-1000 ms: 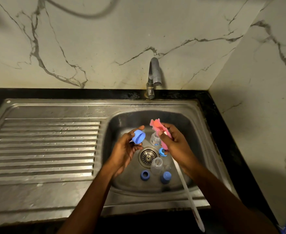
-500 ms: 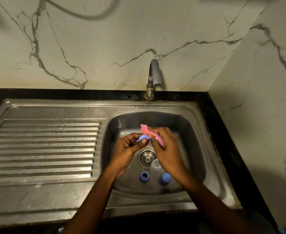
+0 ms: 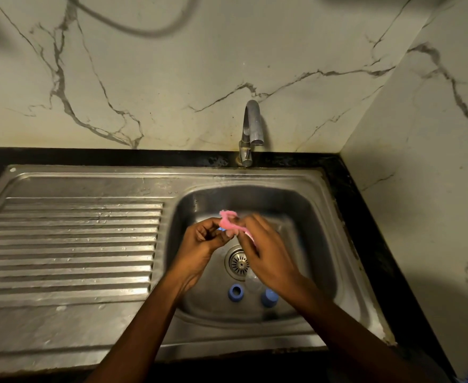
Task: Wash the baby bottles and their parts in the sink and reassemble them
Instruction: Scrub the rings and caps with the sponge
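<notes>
I read: left hand [image 3: 202,241] curled round blue cap [image 3: 221,230], mostly hidden | right hand [image 3: 266,258] grips pink brush [image 3: 228,221], head at the cap | both over drain [image 3: 238,262] in sink [image 3: 312,230] | blue ring [image 3: 235,293], second cap [image 3: 268,297] on basin floor.

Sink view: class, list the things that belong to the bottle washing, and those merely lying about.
Job: left hand gripping blue cap; right hand gripping pink sponge; blue ring, blue lid, sink.
Merely there: draining board, grey hose.
</notes>
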